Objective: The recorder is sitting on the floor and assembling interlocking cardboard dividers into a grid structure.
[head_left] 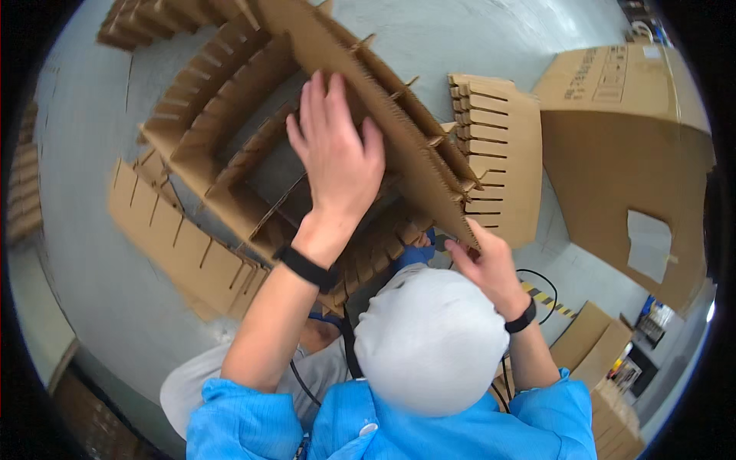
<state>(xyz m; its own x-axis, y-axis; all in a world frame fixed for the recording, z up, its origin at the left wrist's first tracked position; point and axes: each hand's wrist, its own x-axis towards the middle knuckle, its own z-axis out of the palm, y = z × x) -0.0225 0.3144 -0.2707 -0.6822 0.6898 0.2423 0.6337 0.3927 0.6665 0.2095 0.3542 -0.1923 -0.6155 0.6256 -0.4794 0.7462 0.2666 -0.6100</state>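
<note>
A long brown cardboard divider panel (383, 123) runs slantwise from the top middle toward me, standing on edge. Crossing slotted strips interlock with it, their ends poking out along its right side. Fingers spread, my left hand (337, 153) rests against the panel's left face. My right hand (489, 264) pinches the panel's near end between thumb and fingers; some fingertips are hidden. Left of the panel, more slotted cardboard strips (230, 84) form part of a divider grid. Below my left hand, a row of slotted strip edges (372, 257) is partly covered by my arm.
A stack of slotted cardboard sheets (502, 161) lies right of the panel. Beyond it stands a big cardboard box (621, 161). More slotted sheets (176, 230) lie at left on the grey floor (84, 284). A black cable (553, 287) loops near my right wrist.
</note>
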